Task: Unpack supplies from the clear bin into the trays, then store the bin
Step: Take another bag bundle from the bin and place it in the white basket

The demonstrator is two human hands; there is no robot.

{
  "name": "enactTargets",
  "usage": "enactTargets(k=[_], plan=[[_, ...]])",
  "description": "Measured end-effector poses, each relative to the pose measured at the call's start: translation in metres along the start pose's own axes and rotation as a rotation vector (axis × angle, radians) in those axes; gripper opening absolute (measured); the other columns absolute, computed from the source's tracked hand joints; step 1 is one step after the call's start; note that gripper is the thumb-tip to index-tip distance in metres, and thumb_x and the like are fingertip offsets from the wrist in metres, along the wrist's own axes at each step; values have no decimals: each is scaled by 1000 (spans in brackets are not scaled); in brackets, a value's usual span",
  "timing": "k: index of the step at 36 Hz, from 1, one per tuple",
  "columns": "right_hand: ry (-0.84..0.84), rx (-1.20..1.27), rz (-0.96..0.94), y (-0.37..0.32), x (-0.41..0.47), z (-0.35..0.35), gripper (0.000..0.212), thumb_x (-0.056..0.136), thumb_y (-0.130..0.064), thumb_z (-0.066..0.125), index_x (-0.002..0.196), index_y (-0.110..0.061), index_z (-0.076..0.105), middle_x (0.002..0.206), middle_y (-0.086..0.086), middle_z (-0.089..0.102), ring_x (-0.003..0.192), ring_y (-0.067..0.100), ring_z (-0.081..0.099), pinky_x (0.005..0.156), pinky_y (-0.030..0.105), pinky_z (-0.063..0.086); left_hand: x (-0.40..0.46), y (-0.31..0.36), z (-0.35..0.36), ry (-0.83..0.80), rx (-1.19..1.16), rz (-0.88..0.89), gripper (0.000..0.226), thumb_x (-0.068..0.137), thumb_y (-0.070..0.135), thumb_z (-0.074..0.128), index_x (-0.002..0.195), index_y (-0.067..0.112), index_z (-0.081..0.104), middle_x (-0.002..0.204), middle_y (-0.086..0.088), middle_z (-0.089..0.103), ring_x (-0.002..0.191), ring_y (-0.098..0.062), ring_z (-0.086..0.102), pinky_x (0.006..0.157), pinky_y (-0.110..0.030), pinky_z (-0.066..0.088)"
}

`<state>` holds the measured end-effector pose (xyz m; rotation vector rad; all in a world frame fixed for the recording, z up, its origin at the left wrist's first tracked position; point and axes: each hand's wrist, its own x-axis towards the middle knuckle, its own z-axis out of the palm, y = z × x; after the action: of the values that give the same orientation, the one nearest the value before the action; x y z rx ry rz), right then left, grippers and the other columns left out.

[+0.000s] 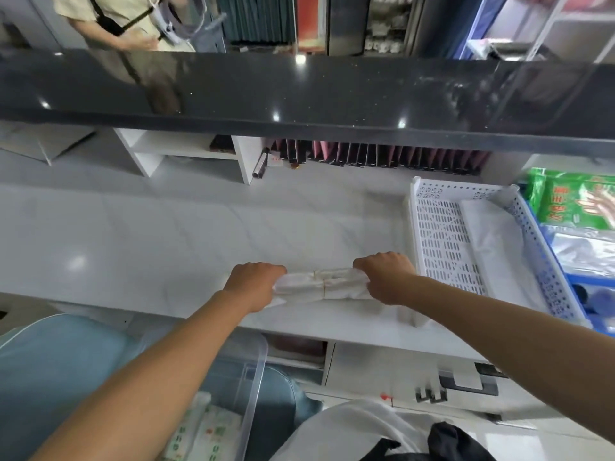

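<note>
Both hands are on it now: the left hand (254,283) and the right hand (386,277) each curl round an end of a banded bundle of white bags (321,283), holding it low over the white counter (166,234), just left of the white perforated tray (446,241). That tray already carries a flat stack of white sheets or bags (496,247) along its right side, while its left half shows bare mesh, which looks like the likely spot for this bundle. Further right, a blue tray (585,281) holds clear plastic packs, and a green printed packet (579,204) lies at its far end. So some unpacking looks done, but I'd say we are mid-task at best. Down near the person's lap the clear bin (256,371) sits open below the counter edge, and there are printed packets (206,434) inside it, so more is left to come out. How much lies deeper in the bin can't be told; the left forearm covers part of it. After that, the bin itself has yet to be stored.
</note>
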<state>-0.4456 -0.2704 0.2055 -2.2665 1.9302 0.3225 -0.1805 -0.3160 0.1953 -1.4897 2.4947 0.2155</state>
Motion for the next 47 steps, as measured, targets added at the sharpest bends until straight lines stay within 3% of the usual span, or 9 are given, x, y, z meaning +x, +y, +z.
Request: enactTargets(k=[7, 12, 17, 19, 23, 27, 30, 36, 47], plan=[[95, 121, -17, 7, -22, -48, 36, 86, -31, 69, 122, -30, 60, 118, -5, 66, 101, 22, 64, 91, 34, 48, -33, -6, -4, 26, -264, -50, 33, 81, 19, 55, 109, 34, 62, 88, 7, 62, 82, -25, 58, 63, -29, 36], [344, 314, 54, 10, -40, -76, 49, 82, -35, 76, 127, -26, 60, 126, 0, 64, 111, 23, 59, 100, 44, 47, -52, 2, 0, -46, -607, -118, 33, 71, 34, 73, 103, 33, 66, 92, 9, 69, 84, -22, 63, 68, -30, 47], [630, 866, 302, 5, -68, -76, 71, 77, -33, 82, 137, -28, 46, 135, -3, 53, 116, 16, 54, 96, 37, 47, -69, 28, 15, -100, -1074, -122, 44, 56, 33, 81, 98, 26, 71, 96, 3, 74, 95, -23, 69, 84, -42, 55], [558, 1229, 406, -2, -83, -59, 81, 71, -39, 86, 139, -26, 43, 135, 1, 52, 115, 20, 56, 96, 43, 50, -76, 42, 19, -106, -1225, -124, 44, 61, 21, 84, 103, 22, 72, 100, 0, 75, 99, -25, 70, 90, -46, 55], [134, 1689, 395, -13, -108, -13, 122, 41, -61, 91, 146, -26, 38, 139, 10, 54, 117, 27, 60, 98, 51, 50, -87, 67, 16, -139, -1472, -110, 49, 58, 18, 87, 105, 17, 74, 102, -6, 77, 100, -30, 71, 92, -51, 55], [-74, 1899, 200, -11, -114, -4, 73, 74, -41, 80, 139, -25, 52, 134, 6, 63, 117, 31, 64, 101, 53, 49, -87, 85, -1, -205, -1532, -69, 40, 72, 3, 83, 109, 13, 71, 104, -9, 77, 99, -28, 72, 87, -44, 58], [-47, 2000, 83, -2, -111, -17, 49, 82, -27, 70, 130, -18, 61, 123, 9, 69, 107, 32, 68, 87, 46, 56, -82, 99, -20, -207, -1515, -38, 38, 75, -3, 79, 110, 9, 70, 105, -11, 76, 97, -25, 72, 87, -38, 58], [134, 2031, 34, 34, -105, -32, 50, 85, -10, 65, 133, -16, 55, 114, 12, 70, 91, 27, 71, 67, 38, 58, -54, 130, -48, -258, -1508, 9, 36, 77, -4, 76, 110, 7, 69, 100, -7, 76, 86, -16, 73, 71, -25, 58], [147, 1927, 102, 141, -113, -23, 71, 80, -6, 72, 136, -41, 45, 112, 26, 67, 86, 35, 66, 54, 34, 54, 12, 219, -78, -439, -1482, -34, 39, 79, 11, 77, 117, 15, 68, 111, -6, 75, 105, -27, 70, 95, -44, 54]])
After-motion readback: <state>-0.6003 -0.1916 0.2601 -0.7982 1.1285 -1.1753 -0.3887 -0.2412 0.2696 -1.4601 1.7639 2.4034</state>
